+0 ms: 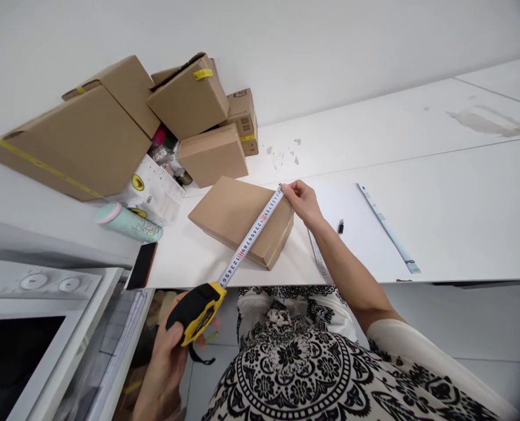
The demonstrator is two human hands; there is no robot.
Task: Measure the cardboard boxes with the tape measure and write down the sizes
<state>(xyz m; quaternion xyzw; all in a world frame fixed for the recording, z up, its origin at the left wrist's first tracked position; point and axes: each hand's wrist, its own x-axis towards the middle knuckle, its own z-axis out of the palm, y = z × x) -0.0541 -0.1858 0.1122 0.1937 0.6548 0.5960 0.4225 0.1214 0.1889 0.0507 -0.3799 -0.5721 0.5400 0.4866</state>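
A closed brown cardboard box (233, 204) lies on the white table. Across its top runs the white blade of a tape measure (202, 310), pulled out diagonally. My left hand (174, 345) is wrapped round the yellow and black case, just off the table's front edge. At the box's far right corner, my right hand (301, 202) pinches the end of the blade between thumb and fingers. Right of the box is a white sheet (347, 245) with a small black object (341, 225) on it. A pale blue strip (386, 228) lies along the sheet's right side.
Several cardboard boxes (193, 93) are stacked at the back left against the wall. Near them are a mint-green bottle (130, 222) on its side and a white carton (158, 190). A white appliance with knobs (34, 282) stands at lower left.
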